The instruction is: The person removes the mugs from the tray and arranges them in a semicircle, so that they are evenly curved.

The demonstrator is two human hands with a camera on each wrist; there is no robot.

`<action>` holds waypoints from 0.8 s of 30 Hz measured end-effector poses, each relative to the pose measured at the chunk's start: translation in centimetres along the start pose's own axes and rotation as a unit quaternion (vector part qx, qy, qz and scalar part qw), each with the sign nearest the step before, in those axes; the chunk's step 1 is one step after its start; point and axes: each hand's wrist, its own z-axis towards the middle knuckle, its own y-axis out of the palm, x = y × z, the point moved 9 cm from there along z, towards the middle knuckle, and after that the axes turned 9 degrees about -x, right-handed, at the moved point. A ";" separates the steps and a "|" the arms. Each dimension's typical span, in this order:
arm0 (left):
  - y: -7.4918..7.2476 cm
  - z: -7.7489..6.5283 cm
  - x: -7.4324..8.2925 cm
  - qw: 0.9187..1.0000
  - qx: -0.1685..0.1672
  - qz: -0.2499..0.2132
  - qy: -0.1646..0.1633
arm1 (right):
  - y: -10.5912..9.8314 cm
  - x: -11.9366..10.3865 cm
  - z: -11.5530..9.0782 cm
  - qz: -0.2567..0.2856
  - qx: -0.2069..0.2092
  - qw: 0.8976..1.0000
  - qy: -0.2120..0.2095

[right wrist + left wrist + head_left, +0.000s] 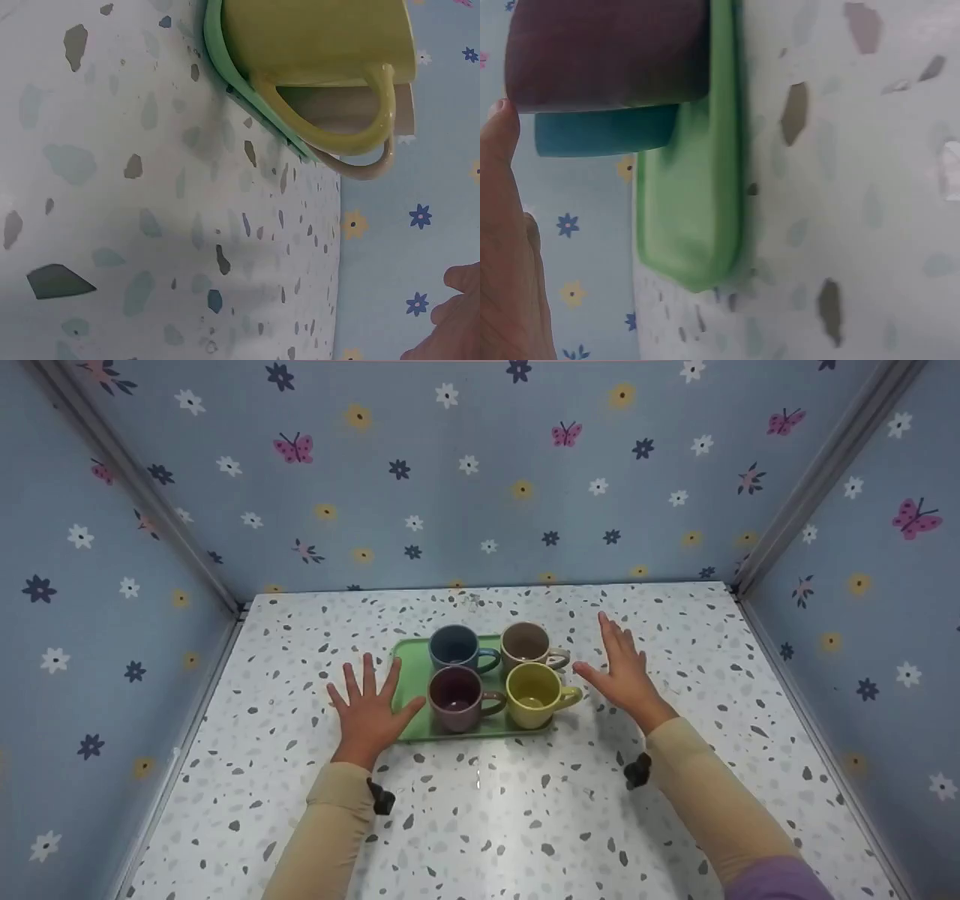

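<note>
Toward the right side of a green tray [411, 682] stand a blue mug [454, 646], a beige mug [524, 645], a purple mug [456, 701] and a yellow mug [533, 697], all upright with handles to the right. My left hand [369, 718] is spread over the tray's left end, its thumb tip close beside the purple mug. Fingers stretched and thumb apart, my right hand [624, 676] hovers right of the mugs, near the beige and yellow handles. Neither hand holds anything. In the right wrist view the yellow mug's handle [337, 139] overhangs the tray's edge.
The tray sits on a speckled white tabletop [480, 825]. Blue panels with flowers and butterflies [480, 472] close off the back and both sides, joined by grey metal posts [817, 472]. A small black device [381, 797] is strapped at each wrist.
</note>
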 end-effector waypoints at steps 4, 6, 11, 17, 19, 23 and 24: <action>2.0 -0.2 -0.3 1.000 -0.019 -0.019 0.003 | 1.1 0.1 -0.2 0.035 -0.005 0.999 -0.023; 2.7 -0.4 -0.2 0.999 -0.025 -0.025 0.008 | 1.7 0.0 -0.3 0.054 -0.008 0.998 -0.038; 3.8 -1.0 0.3 0.999 -0.033 -0.034 0.021 | 3.1 0.1 -0.4 0.094 -0.011 0.994 -0.061; 5.4 -1.2 0.2 0.998 -0.053 -0.025 0.009 | 4.6 0.6 -0.6 0.146 -0.006 0.988 -0.056; 5.7 -1.1 0.1 0.998 -0.056 -0.030 0.004 | 5.0 0.7 -0.7 0.173 -0.002 0.983 -0.061; 5.9 -1.1 0.1 0.997 -0.059 -0.044 -0.003 | 5.6 0.8 -0.9 0.225 0.001 0.972 -0.069; 5.9 -1.1 0.1 0.997 -0.058 -0.048 -0.004 | 5.7 0.9 -0.9 0.235 0.001 0.970 -0.067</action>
